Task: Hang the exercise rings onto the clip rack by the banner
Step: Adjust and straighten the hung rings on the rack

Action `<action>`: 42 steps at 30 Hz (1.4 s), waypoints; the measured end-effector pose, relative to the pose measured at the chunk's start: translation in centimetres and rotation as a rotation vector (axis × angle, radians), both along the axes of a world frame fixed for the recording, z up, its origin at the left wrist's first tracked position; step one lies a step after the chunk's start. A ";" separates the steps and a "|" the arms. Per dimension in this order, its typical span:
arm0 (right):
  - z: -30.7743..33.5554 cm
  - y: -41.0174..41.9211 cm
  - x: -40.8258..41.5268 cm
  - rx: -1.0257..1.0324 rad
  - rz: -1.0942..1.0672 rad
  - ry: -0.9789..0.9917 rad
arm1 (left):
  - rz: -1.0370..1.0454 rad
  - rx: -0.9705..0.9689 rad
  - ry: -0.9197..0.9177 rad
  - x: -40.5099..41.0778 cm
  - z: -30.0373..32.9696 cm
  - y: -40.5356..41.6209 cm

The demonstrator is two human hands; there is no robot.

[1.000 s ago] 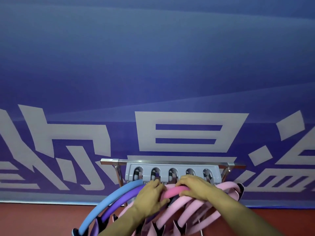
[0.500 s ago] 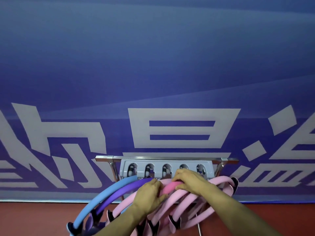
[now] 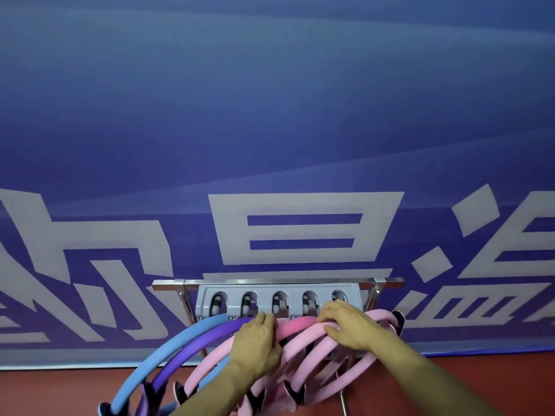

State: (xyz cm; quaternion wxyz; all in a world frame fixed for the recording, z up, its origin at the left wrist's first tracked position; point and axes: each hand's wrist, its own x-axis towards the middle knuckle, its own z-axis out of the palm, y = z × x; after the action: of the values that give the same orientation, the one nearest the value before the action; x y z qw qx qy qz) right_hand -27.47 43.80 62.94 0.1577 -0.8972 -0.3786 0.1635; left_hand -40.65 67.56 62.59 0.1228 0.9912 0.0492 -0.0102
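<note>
Grey clip rack [image 3: 277,301] with five slots hangs on a steel bar [image 3: 270,283] right against the blue banner [image 3: 270,115]; little room behind it, open space above. Red floor [image 3: 60,391] shows below the banner edge. Exercise rings fan out under the rack, packed close: blue ring [image 3: 168,349] leftmost, purple ring [image 3: 207,337] beside it, then pale pink rings [image 3: 303,349] crowding to the right end. The hot pink ring [image 3: 300,324] sits just below the middle slots, between both hands. Left hand [image 3: 258,346] reaches forward, palm down, grip curled over that ring's left part. Right hand [image 3: 348,325] comes in from the right, fingers bent, fingertips [image 3: 322,318] pinching the ring's right end just under the fourth slot. Cannot tell if the ring is seated in a clip.
</note>
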 end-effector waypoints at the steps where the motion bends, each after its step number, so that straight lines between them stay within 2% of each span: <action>1: 0.0 0.0 0.0 0.010 0.005 0.000 | -0.029 -0.015 -0.027 0.0 -0.1 -0.3; 4: 0.0 -0.5 0.3 0.011 0.025 0.010 | -0.142 -0.088 -0.103 0.2 -0.4 -1.8; 6: -0.1 -0.7 0.5 0.004 0.045 0.011 | -0.197 -0.063 -0.089 0.4 -0.4 -3.0; 9: -0.3 -0.8 0.8 0.008 0.057 0.007 | -0.189 0.034 -0.044 1.1 -0.1 -3.8; 18: 0.2 -1.4 1.9 0.001 0.082 0.007 | -0.164 0.040 -0.011 1.3 -0.2 -4.0; 23: 0.7 -5.3 2.8 -0.115 0.125 -0.145 | -0.166 0.037 0.002 1.3 -0.3 -3.9; 28: 0.2 -6.0 2.1 -0.090 0.198 -0.250 | -0.170 0.035 -0.013 1.6 -0.6 -3.6; 35: -0.1 -9.4 3.8 -0.057 -0.006 -0.246 | -0.176 -0.009 -0.061 1.4 -0.6 -3.6; 42: -1.1 -8.4 3.1 -0.078 -0.037 -0.182 | -0.188 -0.014 -0.050 1.3 -0.6 -3.3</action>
State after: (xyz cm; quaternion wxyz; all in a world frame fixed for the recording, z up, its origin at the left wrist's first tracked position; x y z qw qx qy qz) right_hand -24.34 35.45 61.80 0.0907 -0.9207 -0.3681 0.0928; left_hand -39.32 64.28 61.95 0.1295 0.9904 -0.0473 0.0026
